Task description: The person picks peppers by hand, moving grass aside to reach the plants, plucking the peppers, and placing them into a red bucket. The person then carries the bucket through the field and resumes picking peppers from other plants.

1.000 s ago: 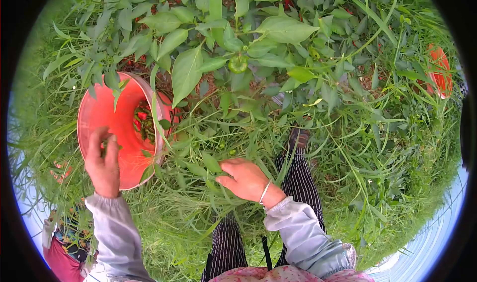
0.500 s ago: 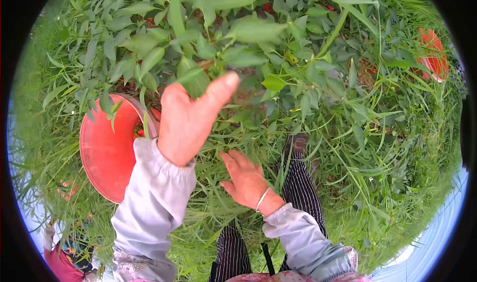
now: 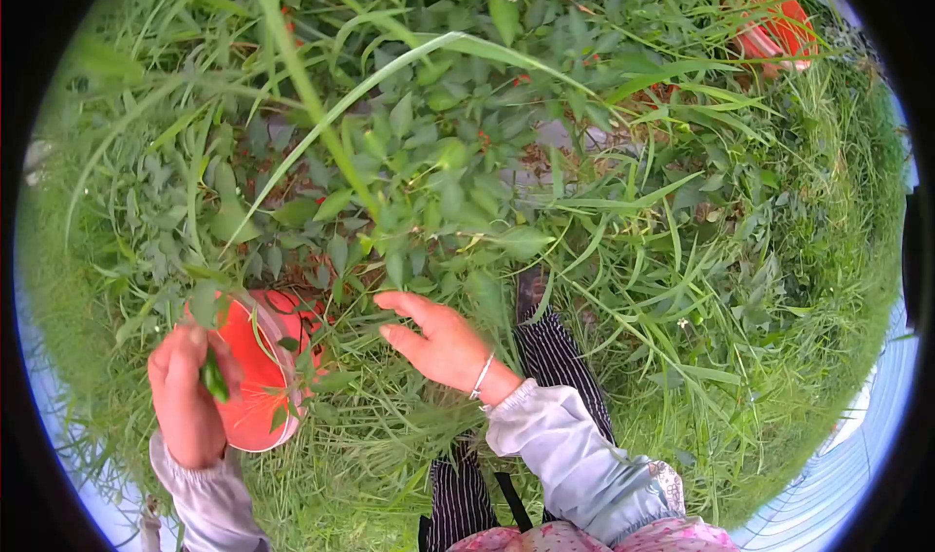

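Note:
My left hand (image 3: 185, 396) is at the near left side of a red bucket (image 3: 255, 377), its fingers closed around a green chili pepper (image 3: 213, 377). The pepper sticks out below the curled fingers, in front of the bucket's red inner wall. My right hand (image 3: 440, 343) is held low in front of the plants, fingers apart and pointing left, with nothing in it. Leafy pepper plants (image 3: 429, 172) with small spots of red among the leaves spread out ahead of both hands.
A second red bucket (image 3: 774, 21) lies among grass at the far right. Long grass blades (image 3: 341, 114) arch across the plants in front. My striped trouser leg (image 3: 565, 362) and dark shoe (image 3: 531, 294) are right of my right hand.
My left hand has moved from the plants down and left to the bucket, now with the pepper in its fingers. My right hand has shifted slightly left. The view has also shifted.

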The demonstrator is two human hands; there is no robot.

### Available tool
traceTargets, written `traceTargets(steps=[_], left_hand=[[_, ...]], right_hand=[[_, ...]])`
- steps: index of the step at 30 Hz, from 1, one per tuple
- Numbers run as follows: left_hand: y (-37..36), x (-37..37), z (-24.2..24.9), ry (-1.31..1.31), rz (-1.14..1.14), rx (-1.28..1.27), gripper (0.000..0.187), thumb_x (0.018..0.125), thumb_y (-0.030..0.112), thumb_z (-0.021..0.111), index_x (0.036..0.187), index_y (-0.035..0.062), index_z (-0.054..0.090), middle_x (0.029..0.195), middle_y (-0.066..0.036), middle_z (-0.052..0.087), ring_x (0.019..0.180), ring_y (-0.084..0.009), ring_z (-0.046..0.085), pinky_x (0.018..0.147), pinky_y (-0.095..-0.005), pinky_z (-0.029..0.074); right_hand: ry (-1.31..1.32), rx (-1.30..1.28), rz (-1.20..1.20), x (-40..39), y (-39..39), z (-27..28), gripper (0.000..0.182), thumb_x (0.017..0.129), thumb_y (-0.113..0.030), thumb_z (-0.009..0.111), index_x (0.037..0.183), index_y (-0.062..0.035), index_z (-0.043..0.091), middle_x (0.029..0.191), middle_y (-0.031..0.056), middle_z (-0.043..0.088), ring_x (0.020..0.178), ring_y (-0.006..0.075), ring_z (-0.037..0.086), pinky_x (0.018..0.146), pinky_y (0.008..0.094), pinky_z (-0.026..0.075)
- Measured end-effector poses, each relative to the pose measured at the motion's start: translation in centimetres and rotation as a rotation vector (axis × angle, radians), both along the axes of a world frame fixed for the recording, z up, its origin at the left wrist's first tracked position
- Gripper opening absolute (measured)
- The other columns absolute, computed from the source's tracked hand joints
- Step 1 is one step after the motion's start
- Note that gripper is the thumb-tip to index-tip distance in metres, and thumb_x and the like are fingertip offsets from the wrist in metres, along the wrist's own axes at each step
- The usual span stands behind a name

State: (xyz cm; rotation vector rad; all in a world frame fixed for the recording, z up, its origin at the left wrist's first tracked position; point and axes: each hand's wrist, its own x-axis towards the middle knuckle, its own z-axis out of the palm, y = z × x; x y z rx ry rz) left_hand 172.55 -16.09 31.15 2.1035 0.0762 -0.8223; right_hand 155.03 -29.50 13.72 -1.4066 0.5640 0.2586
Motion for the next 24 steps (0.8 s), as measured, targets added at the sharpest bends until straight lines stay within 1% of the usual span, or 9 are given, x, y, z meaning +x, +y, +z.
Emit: traceTargets(steps=[3,7,10,14,15,18,20,22,24], left_hand=[[-2.6,-1.0,1.7,-0.148,-0.233,0.096,0.013,0.082,0.006,0.046,0.081,-0.0013,0.058,0.071,-0.004,0.057,0.062,-0.0102,0.052,0.061,-0.0242,0.041],[-7.2,0.5,-0.3,-0.128,-0.373,0.005,0.012,0.077,0.001,0.047,0.082,-0.002,0.057,0.074,-0.003,0.057,0.071,-0.0088,0.05,0.063,-0.0231,0.039],[-13.1,2.2,-5.6,-0.097,-0.382,-0.046,0.029,0.075,0.002,0.048,0.103,-0.0026,0.057,0.085,-0.005,0.059,0.073,-0.0111,0.051,0.066,-0.0238,0.041],[-17.6,4.5,-17.9,-0.182,-0.505,0.023,0.054,0.076,0.002,0.044,0.13,-0.0018,0.04,0.119,-0.016,0.053,0.096,-0.0211,0.057,0.081,-0.0288,0.045],[-18.0,4.6,-19.7,-0.094,-0.552,-0.001,0.059,0.077,0.0,0.041,0.136,0.0008,0.034,0.131,-0.016,0.046,0.101,-0.0217,0.056,0.083,-0.0307,0.046],[-17.8,-0.6,-20.2,-0.116,-0.76,-0.115,0.057,0.07,-0.003,0.049,0.126,0.0098,0.048,0.123,-0.017,0.053,0.11,-0.0304,0.053,0.092,-0.0314,0.043],[-17.4,-3.6,-19.4,-0.232,-0.956,0.017,0.054,0.068,-0.003,0.053,0.12,0.0122,0.053,0.117,-0.015,0.056,0.103,-0.0334,0.055,0.089,-0.0358,0.045],[-17.3,-6.5,-19.5,-0.377,-1.023,0.126,0.045,0.069,0.0,0.054,0.113,0.0099,0.057,0.109,-0.013,0.058,0.095,-0.0332,0.057,0.085,-0.0386,0.047],[-15.7,-9.1,-22.1,-0.522,-1.055,0.057,0.034,0.072,0.003,0.053,0.105,0.0058,0.06,0.104,-0.012,0.059,0.095,-0.0296,0.057,0.081,-0.0382,0.047]], right_hand=[[-0.111,-0.14,-0.219,0.9,-0.4,0.1,0.032,0.085,-0.024,0.055,0.114,-0.0093,0.055,0.11,0.0153,0.059,0.103,0.0368,0.053,0.086,0.0432,0.043],[-0.1,-0.234,0.07,2.0,-2.9,1.6,0.024,0.086,-0.027,0.053,0.097,-0.0066,0.06,0.091,0.0134,0.063,0.087,0.0354,0.058,0.074,0.0432,0.047],[-0.062,-0.177,0.179,2.4,-3.9,2.3,0.024,0.085,-0.029,0.055,0.088,-0.0059,0.061,0.078,0.0149,0.063,0.072,0.0339,0.061,0.064,0.0416,0.048],[-0.197,0.087,0.289,3.1,-7.0,2.4,0.021,0.088,-0.024,0.052,0.091,-0.0055,0.061,0.084,0.0129,0.065,0.075,0.0273,0.063,0.064,0.0338,0.048],[-0.2,0.358,0.142,2.9,-7.5,2.5,0.022,0.089,-0.024,0.051,0.092,-0.0053,0.061,0.086,0.0109,0.066,0.076,0.0248,0.064,0.063,0.0333,0.048],[-0.301,0.99,-0.177,1.9,-9.8,1.4,0.026,0.094,-0.022,0.045,0.099,-0.0009,0.06,0.095,0.0077,0.065,0.083,0.0162,0.064,0.062,0.0284,0.047],[-0.616,1.382,-0.534,1.0,-11.8,0.2,0.037,0.095,-0.031,0.043,0.106,0.0011,0.057,0.09,0.0166,0.064,0.078,0.0254,0.064,0.064,0.0304,0.048],[-0.637,1.372,-1.011,0.8,-13.4,-0.2,0.039,0.095,-0.035,0.041,0.114,-0.003,0.053,0.087,0.0145,0.063,0.074,0.0239,0.061,0.065,0.0323,0.049],[-0.403,1.003,-1.195,0.1,-14.3,-2.6,0.026,0.094,-0.024,0.047,0.109,-0.004,0.056,0.086,0.0081,0.062,0.076,0.0184,0.06,0.066,0.0298,0.048]])
